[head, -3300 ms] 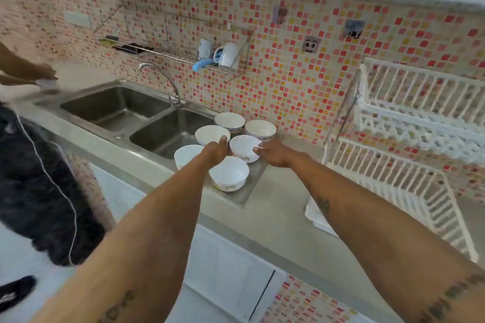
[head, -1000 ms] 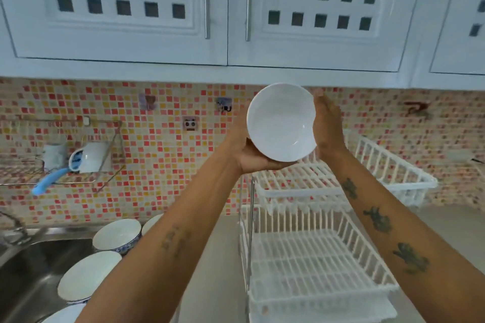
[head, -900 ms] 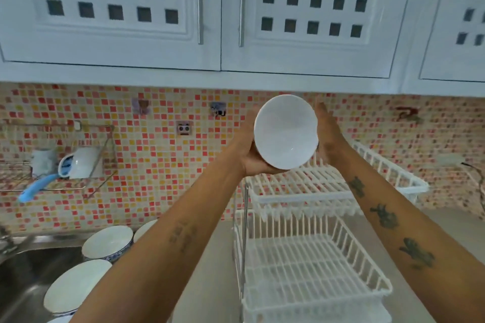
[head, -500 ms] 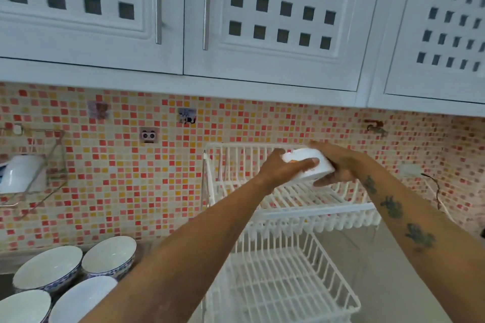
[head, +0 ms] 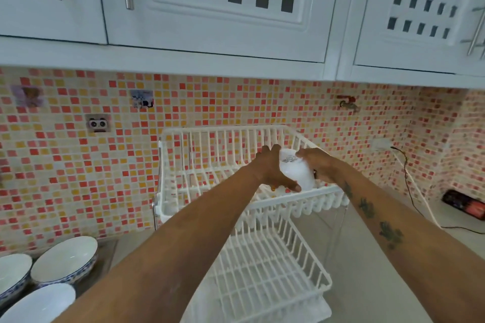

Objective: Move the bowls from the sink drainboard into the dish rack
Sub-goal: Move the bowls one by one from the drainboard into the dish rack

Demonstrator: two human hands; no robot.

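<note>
Mosaic-tiled wall behind white rack

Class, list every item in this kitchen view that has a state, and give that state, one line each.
White bowl: held tilted over the rack's upper tier.
Left hand: gripping the bowl.
Right hand: gripping the bowl.
Dish rack: lower tier empty.
Three bowls: upright, lower left.
Cabinet doors: closed.

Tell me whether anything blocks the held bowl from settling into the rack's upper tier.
Nothing visible does. The bowl, upside down between the left hand and right hand, is inside the upper tier, whose visible slots look empty.
</note>
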